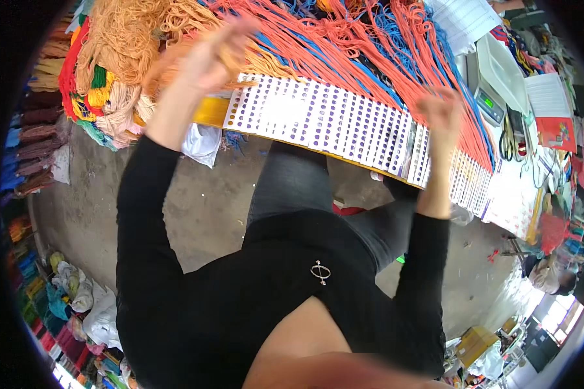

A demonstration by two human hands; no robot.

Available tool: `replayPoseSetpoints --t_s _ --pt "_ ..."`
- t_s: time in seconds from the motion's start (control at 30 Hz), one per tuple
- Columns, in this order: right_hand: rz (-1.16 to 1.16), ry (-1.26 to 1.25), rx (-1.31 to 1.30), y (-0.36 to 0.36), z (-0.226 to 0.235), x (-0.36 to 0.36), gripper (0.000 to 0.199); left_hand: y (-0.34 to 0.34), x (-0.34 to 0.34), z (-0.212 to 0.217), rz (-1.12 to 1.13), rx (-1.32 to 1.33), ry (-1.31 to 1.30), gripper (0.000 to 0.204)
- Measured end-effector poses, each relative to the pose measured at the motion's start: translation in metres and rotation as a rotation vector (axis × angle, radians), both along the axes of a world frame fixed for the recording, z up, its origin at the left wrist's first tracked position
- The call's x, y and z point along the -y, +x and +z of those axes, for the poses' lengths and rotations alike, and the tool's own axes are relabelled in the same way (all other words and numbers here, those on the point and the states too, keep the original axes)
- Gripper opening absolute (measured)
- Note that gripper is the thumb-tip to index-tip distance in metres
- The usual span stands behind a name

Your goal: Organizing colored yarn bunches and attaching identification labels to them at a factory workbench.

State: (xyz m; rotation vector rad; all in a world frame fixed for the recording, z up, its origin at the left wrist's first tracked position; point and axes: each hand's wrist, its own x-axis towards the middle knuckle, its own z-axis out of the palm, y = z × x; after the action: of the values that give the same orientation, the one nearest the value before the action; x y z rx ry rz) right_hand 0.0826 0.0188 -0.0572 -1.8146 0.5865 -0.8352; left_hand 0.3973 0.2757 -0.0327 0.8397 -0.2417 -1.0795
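My left hand is raised over the light orange yarn at the left end of a row of white cards with purple-ringed holes. Motion smears its fingers, so its grip cannot be made out. At the right, my right hand hovers over coral-red yarn, its fingers looking curled in. Whether a thread lies in them is too blurred to see. Long coral, blue and orange strands run from the far side of the table down to the cards.
Heaped tan yarn lies at the far left. A weighing scale with a white tray, scissors and papers are on the right. A white bag hangs below the table's left end. Yarn bundles line the left side.
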Motion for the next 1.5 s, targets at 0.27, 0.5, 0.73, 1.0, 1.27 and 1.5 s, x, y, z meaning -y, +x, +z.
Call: replayPoseSetpoints --t_s 0.27,0.5,0.73,1.0,1.27,1.5 --pt "0.078 0.18 -0.493 0.109 -0.085 -0.087 0.023 -0.073 0.031 -0.067 -0.332 -0.134 0.551 0.05" --pt "-0.104 0.058 -0.587 0.12 -0.088 -0.096 0.028 -0.073 0.053 -0.082 -0.385 0.384 0.626 0.016" --pt "0.062 0.309 -0.476 0.123 -0.094 -0.081 0.029 -0.066 0.077 -0.103 -0.395 0.516 0.607 0.012" --pt "-0.122 -0.117 -0.487 0.111 -0.08 -0.107 0.022 0.023 0.037 -0.034 -0.449 -0.302 -0.003 0.029" --pt "-0.166 -0.124 -0.4 0.104 -0.087 -0.114 0.023 -0.069 0.068 -0.063 -0.688 0.531 0.571 0.025" --pt "-0.088 -0.423 -0.504 0.109 -0.083 -0.117 0.035 0.038 0.043 -0.044 -0.142 0.127 0.401 0.018"
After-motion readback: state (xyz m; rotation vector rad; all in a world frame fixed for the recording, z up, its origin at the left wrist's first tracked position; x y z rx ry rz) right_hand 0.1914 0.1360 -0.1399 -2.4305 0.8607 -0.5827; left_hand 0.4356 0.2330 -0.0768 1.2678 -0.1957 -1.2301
